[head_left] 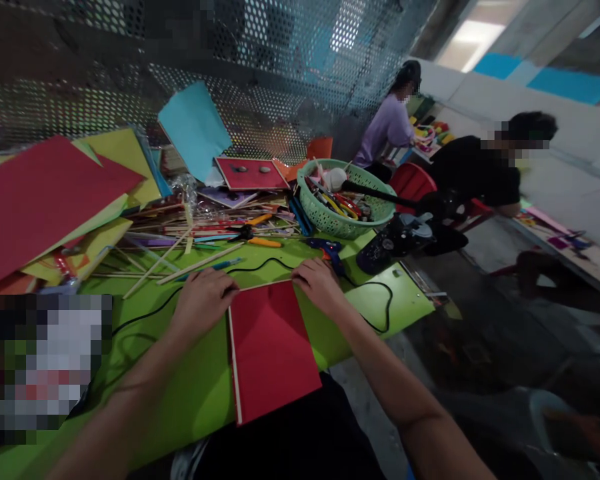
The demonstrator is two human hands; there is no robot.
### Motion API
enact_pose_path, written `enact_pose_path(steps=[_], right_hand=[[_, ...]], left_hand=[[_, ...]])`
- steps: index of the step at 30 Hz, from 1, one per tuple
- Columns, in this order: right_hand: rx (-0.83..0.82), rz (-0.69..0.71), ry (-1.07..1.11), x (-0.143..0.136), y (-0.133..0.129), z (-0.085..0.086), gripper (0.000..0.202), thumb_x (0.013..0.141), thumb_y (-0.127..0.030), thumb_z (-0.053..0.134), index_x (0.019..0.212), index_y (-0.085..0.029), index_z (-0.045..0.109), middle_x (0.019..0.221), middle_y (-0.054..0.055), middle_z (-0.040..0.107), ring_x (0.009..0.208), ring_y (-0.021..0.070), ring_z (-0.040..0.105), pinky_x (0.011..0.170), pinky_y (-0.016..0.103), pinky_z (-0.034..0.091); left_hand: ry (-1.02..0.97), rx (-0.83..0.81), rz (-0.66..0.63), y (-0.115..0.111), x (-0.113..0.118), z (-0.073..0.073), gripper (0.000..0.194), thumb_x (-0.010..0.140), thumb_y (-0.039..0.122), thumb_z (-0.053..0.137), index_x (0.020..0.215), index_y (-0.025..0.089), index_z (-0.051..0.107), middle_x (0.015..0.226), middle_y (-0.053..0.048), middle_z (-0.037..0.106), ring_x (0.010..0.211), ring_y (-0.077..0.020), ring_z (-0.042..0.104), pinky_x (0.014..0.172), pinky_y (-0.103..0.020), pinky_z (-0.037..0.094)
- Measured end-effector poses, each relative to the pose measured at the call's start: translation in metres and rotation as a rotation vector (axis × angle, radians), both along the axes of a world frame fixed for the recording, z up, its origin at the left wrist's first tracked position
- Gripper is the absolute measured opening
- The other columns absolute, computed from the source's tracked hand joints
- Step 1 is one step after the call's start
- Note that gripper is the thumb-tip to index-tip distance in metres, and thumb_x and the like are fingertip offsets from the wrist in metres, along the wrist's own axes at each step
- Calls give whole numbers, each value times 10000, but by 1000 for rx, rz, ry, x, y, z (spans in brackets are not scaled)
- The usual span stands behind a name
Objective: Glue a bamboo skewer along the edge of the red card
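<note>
At the centre of the frame a red sheet (273,347) lies on the green table (200,393), its near end hanging over the table's edge toward the person. The left hand (203,299) rests with curled fingers on the sheet's upper left corner, and the right hand (320,283) presses its upper right corner; neither hand is closed around anything. A black cord (375,293) loops just right of the right hand. Behind the hands, a green basket (347,197) of tools sits right of centre, and coloured paper sheets (55,193) pile up at the left.
</note>
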State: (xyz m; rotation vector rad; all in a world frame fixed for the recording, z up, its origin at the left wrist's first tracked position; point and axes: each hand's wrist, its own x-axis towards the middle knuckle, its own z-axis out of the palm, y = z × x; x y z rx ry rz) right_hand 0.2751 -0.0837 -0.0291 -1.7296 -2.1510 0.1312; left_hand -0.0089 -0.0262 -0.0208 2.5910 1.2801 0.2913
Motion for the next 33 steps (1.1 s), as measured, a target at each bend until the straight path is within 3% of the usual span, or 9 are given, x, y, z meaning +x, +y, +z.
enact_pose_path(steps=[7,15,22,29,33], right_hand=[[21,100,-90,4,8,1,43,958,-185,674,940,-198,710,981,59,719,969,238,587,874,373,416],[34,112,-211,3,7,-1,35,966,-186,649,956,-176,681,985,83,694,955,254,568,848,380,412],[86,96,-167,8,2,0,72,996,-203,603,973,-184,669,994,86,681,963,255,548,856,376,416],[155,77,-128,4,0,5,93,1010,-228,582,990,-190,664,1004,93,671,977,265,537,848,390,399],[175,87,-120,-6,-4,16,107,1018,-227,563,1002,-184,659,1020,96,674,978,261,532,875,386,403]], left_hand=[[-15,15,-4,0,-1,-3,166,954,280,580,909,249,737,983,-27,772,1030,-289,648,883,-435,408],[-46,72,-23,0,-3,-6,151,952,280,596,900,254,735,968,-25,772,992,-281,657,876,-425,411],[-178,249,-13,1,-7,-10,158,959,288,608,943,268,764,964,-33,770,960,-264,669,849,-405,435],[-319,457,68,-8,3,0,204,976,331,603,1077,272,770,1042,-56,773,1025,-270,674,903,-419,449],[-332,481,8,-21,21,13,222,988,308,583,1131,269,748,1096,-46,780,1077,-255,674,931,-411,445]])
